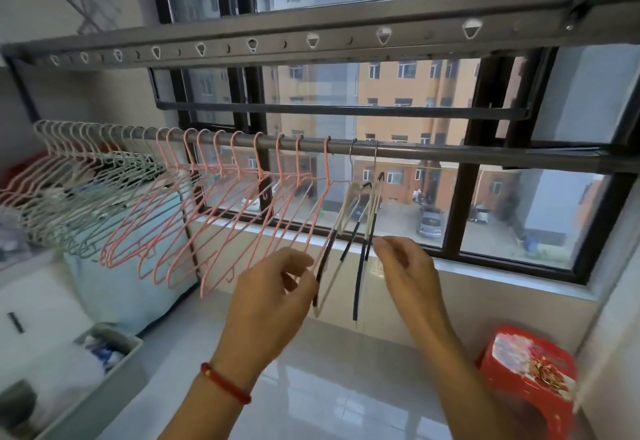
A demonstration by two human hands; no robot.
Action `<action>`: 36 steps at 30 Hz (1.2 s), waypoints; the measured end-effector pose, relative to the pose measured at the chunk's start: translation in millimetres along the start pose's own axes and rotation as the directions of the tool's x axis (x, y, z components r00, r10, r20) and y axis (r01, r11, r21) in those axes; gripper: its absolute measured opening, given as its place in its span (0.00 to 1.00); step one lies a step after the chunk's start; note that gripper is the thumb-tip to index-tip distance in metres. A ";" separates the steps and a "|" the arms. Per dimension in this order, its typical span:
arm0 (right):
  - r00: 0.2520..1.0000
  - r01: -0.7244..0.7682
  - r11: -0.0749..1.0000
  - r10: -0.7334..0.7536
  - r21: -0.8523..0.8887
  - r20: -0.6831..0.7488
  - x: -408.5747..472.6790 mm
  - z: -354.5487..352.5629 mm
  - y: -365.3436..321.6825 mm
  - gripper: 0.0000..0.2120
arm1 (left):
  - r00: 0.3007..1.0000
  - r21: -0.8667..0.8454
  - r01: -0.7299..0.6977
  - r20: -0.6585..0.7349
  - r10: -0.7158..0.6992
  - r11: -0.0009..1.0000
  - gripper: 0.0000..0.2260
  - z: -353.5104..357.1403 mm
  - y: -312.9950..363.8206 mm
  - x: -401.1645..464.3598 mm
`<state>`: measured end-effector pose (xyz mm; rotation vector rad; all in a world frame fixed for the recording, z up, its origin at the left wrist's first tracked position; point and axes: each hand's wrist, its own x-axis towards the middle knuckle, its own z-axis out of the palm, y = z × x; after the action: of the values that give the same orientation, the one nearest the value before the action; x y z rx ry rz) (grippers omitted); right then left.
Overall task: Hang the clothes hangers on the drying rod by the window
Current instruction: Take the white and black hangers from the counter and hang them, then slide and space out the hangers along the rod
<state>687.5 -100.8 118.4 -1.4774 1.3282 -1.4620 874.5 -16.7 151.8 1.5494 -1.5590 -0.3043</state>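
While pink hangers (221,204) fill the rod (450,155) toward its left end, both hands — left hand (277,297), right hand (405,266) — pinch the black-and-cream hangers (360,217).

Both hands raised, forearms reaching up and forward.
Left hand (273,295) has loosely curled fingers; right hand (408,266) pinches thumb to fingertips, wrist bent.

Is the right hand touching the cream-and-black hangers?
Touching. Head view: right hand fingertips pinch a lower arm of the cream-and-black hangers hooked on the rod.
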 end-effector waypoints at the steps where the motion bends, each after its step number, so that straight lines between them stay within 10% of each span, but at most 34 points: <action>1: 1.000 0.007 0.999 -0.007 -0.050 0.006 4.1 6.0 -0.8 0.14 | 0.999 0.015 -0.031 -0.024 0.031 0.999 0.08 3.7 -1.4 5.3; 9: 0.996 -0.070 0.910 0.042 -0.410 -0.077 23.4 50.9 5.4 0.13 | 0.929 0.227 -0.340 -0.067 0.363 0.913 0.13 25.9 -7.7 59.5; 36: 0.972 -0.184 0.944 0.133 -0.275 -0.196 -1.3 43.0 -11.2 0.14 | 0.951 0.295 -0.210 0.284 0.124 0.932 0.20 56.7 -0.7 83.8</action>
<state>731.6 -105.0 121.9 -1.4039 1.7931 -1.3590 849.5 -114.7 152.9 1.6569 -2.0178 -0.1655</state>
